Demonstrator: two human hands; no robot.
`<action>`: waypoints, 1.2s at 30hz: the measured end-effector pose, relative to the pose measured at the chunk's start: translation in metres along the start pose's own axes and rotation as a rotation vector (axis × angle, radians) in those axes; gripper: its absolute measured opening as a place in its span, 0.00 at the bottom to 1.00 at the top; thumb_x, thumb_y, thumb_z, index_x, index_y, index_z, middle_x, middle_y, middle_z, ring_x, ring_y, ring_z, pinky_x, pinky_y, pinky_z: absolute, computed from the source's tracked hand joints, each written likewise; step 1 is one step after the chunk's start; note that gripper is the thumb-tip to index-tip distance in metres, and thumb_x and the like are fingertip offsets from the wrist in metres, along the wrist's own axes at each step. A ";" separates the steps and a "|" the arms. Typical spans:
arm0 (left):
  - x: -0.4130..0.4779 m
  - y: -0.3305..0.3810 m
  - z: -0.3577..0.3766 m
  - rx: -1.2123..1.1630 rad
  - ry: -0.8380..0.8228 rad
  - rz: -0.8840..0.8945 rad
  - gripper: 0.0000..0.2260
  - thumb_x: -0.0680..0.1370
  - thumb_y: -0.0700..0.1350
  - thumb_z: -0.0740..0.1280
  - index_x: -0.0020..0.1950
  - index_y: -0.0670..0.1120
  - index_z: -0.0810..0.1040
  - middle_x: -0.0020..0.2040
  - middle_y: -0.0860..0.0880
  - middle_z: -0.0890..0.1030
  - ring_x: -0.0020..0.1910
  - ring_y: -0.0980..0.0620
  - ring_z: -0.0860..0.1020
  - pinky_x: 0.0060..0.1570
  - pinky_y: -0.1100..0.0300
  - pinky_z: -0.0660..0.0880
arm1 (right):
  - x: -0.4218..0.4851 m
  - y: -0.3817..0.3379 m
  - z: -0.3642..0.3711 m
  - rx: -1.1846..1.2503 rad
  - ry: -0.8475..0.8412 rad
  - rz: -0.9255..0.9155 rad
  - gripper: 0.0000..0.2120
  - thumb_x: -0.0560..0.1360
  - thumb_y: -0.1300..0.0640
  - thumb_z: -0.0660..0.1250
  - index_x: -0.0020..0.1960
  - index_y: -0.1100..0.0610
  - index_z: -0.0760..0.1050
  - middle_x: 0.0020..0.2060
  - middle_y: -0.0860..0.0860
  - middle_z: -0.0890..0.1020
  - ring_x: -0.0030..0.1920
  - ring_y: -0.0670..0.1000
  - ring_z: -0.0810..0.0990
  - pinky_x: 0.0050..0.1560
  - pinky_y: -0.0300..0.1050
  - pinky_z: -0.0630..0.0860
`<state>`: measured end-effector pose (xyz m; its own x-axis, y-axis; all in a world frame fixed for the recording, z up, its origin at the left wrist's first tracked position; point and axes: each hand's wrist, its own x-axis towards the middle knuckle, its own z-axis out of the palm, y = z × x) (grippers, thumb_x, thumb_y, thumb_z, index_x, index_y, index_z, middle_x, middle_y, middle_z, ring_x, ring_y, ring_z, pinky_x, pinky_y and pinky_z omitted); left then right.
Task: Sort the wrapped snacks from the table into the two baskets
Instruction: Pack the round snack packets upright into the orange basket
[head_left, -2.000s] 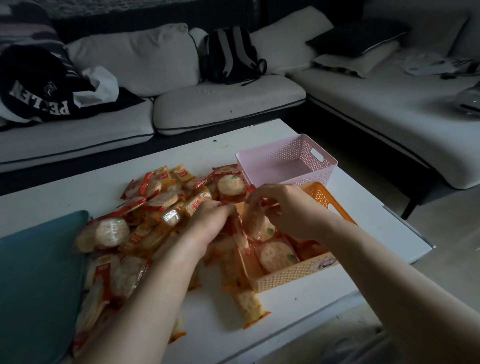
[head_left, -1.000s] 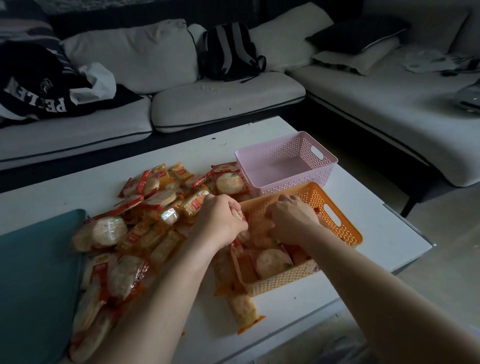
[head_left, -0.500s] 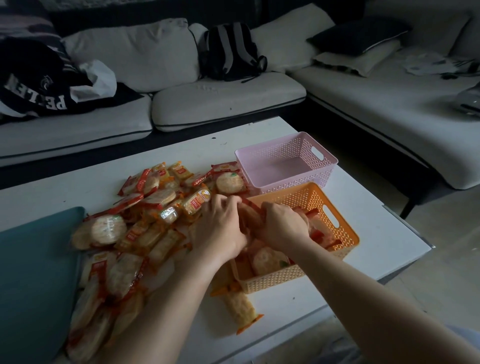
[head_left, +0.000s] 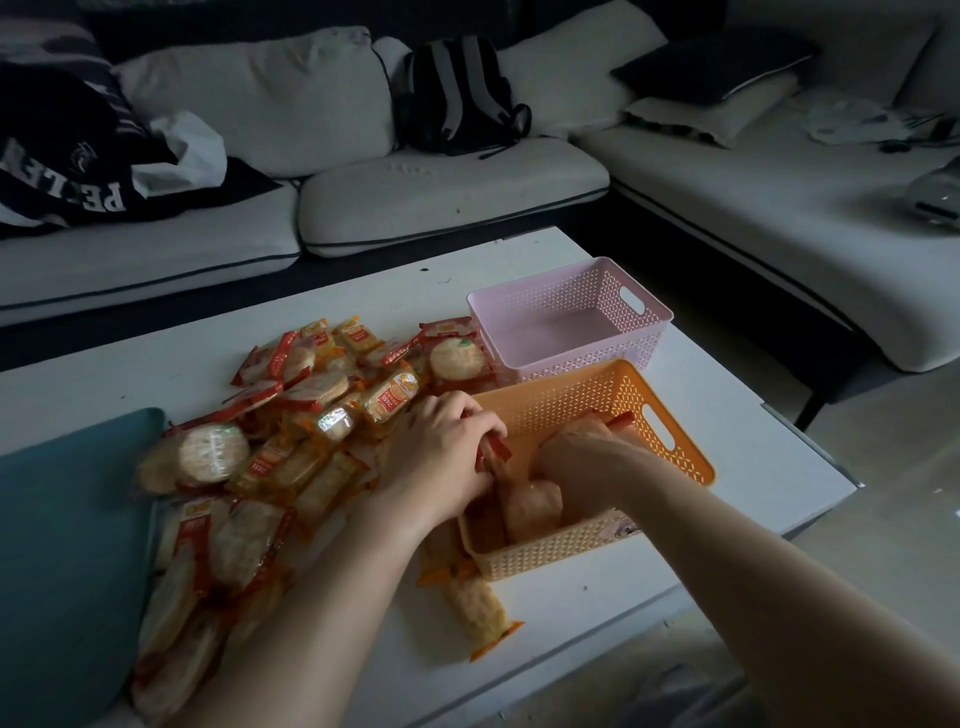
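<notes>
My left hand (head_left: 441, 448) pinches a red-edged snack (head_left: 494, 451) at the nine o'clock rim of the orange basket (head_left: 571, 402), I think to drop it in. My right hand (head_left: 579, 441) rests inside; I cannot tell its grip. The pile (head_left: 311, 457) lies at nine o'clock.

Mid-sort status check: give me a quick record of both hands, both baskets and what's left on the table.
Left hand: grips a wrapped snack at the orange basket's left rim
Right hand: inside the orange basket, on snacks; grip unclear
Orange basket: several snacks inside
Pink basket: nothing visible inside
Table: large snack pile left of the baskets; one stray snack lying before the orange basket
</notes>
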<state>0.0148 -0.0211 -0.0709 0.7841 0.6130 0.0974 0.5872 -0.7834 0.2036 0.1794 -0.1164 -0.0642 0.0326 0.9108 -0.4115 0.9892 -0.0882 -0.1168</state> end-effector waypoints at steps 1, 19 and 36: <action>0.000 0.000 0.000 0.000 0.003 -0.003 0.18 0.73 0.53 0.72 0.62 0.62 0.76 0.63 0.58 0.72 0.62 0.50 0.69 0.63 0.54 0.67 | -0.004 0.001 -0.005 0.009 0.005 -0.014 0.04 0.78 0.52 0.68 0.53 0.49 0.78 0.43 0.44 0.80 0.47 0.47 0.78 0.57 0.44 0.76; 0.001 0.004 0.003 -0.109 -0.018 -0.075 0.32 0.69 0.63 0.72 0.70 0.64 0.66 0.64 0.54 0.73 0.63 0.46 0.69 0.62 0.54 0.66 | 0.021 -0.010 0.008 0.337 0.380 0.276 0.16 0.72 0.51 0.72 0.58 0.53 0.76 0.50 0.51 0.83 0.50 0.55 0.82 0.51 0.50 0.79; 0.010 0.025 0.011 0.092 0.079 -0.147 0.23 0.70 0.71 0.66 0.57 0.59 0.74 0.58 0.53 0.70 0.61 0.46 0.67 0.61 0.48 0.63 | -0.004 0.044 -0.003 -0.100 0.243 0.220 0.20 0.76 0.49 0.72 0.66 0.51 0.74 0.59 0.51 0.76 0.46 0.45 0.74 0.39 0.40 0.80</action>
<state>0.0395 -0.0363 -0.0756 0.6724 0.7248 0.1499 0.7130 -0.6887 0.1316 0.2230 -0.1227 -0.0649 0.2675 0.9450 -0.1883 0.9635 -0.2639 0.0448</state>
